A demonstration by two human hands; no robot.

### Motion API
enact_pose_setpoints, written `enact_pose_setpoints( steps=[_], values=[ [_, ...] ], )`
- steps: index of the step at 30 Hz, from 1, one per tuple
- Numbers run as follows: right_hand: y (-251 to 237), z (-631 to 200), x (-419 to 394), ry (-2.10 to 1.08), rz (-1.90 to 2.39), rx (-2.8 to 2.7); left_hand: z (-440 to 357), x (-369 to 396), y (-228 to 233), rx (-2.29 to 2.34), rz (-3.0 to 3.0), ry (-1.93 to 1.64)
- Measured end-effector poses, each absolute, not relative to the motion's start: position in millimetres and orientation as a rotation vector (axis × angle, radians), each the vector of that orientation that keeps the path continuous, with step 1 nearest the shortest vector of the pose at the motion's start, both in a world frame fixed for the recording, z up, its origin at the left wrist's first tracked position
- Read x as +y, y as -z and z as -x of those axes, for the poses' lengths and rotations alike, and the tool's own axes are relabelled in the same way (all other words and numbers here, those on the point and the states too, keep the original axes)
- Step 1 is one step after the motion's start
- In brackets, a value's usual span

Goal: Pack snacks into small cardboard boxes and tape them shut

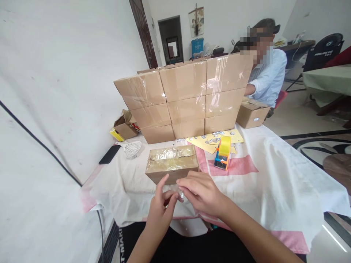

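Fingers [193, 186] near taped box [172, 163], contents hidden

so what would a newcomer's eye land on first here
Probably the wall of stacked cardboard boxes across the back of the table. Then the yellow tape roll in its dispenser, right of the small taped box. In front of that box, left grip and right grip almost meet at a small clear piece.

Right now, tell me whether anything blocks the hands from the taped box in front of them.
Nothing visible does: the left hand and right hand are at the near side of the taped box, a clear scrap at their fingertips. The tape dispenser stands off to the right.
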State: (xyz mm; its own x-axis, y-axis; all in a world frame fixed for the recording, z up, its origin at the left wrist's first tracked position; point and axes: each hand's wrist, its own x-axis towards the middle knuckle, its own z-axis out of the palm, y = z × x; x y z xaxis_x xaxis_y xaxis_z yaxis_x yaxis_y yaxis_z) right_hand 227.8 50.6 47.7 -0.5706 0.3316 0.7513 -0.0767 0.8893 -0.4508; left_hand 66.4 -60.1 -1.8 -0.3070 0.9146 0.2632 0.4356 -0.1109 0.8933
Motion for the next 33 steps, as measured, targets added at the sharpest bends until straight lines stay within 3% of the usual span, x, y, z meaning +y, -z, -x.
enact_pose_setpoints(
  steps=[4, 13, 20, 30, 33],
  values=[
    [-49, -227, 51, -0.260, 0.052, -2.137, -66, -56, -3, 1.575, -1.208, -1.269],
    [-35, -219, 47, -0.304, 0.035, -2.140, -46, -58, -13, 1.574, -1.036, -1.120],
    [-32, -208, 44, -0.754, 0.224, -1.958, -43, -68, -16, 1.622, -1.097, -1.226],
    [-100, -116, 89, -1.339, 0.497, -1.907, -8, -74, -20, 1.865, -0.993, -1.616],
    [-91, -83, 117, -1.253, 0.557, -2.048, 9, -67, -16, 1.955, -1.116, -1.585]
  ],
)
